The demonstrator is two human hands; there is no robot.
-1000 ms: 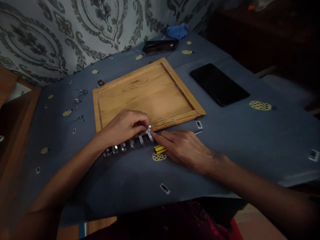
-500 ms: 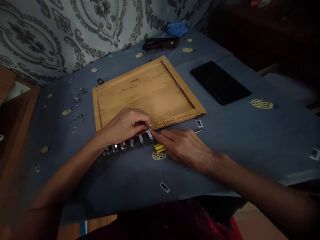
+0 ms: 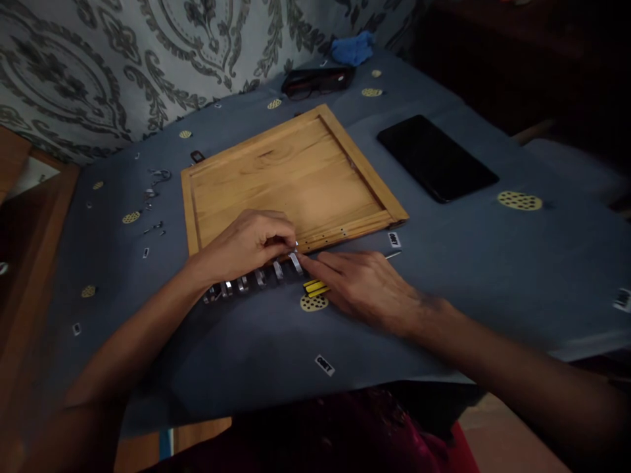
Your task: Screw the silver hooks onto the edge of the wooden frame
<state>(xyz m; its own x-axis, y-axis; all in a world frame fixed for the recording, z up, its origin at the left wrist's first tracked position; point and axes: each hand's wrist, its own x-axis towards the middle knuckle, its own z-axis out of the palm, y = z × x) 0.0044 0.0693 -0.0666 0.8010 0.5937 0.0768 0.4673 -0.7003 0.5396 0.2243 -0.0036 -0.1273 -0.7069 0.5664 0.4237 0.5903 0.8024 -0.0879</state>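
A framed wooden board (image 3: pixel 276 174) lies on the table, with a row of curved metal hooks (image 3: pixel 260 278) along its near edge. My left hand (image 3: pixel 254 242) is closed in a pinch above the rightmost hook (image 3: pixel 296 263); a tiny shiny bit shows at the fingertips, too small to name. My right hand (image 3: pixel 367 286) wraps round a screwdriver with a yellow and black handle (image 3: pixel 315 288). Its metal shaft (image 3: pixel 393 254) points away to the right, out beyond the knuckles. The right forefinger's tip touches that same rightmost hook. Small dark holes run along the board's edge to the right.
Loose hooks and screws (image 3: pixel 154 196) lie left of the board. A black tablet or large phone (image 3: pixel 436 157) rests on the right. Eyeglasses on a dark case (image 3: pixel 318 83) and a blue cloth (image 3: pixel 352 49) are at the back, near the patterned curtain (image 3: pixel 197 46).
The camera view has shifted very slightly. Both hands hold nearly the same pose at the rightmost hook, and the screwdriver stays in my right hand.
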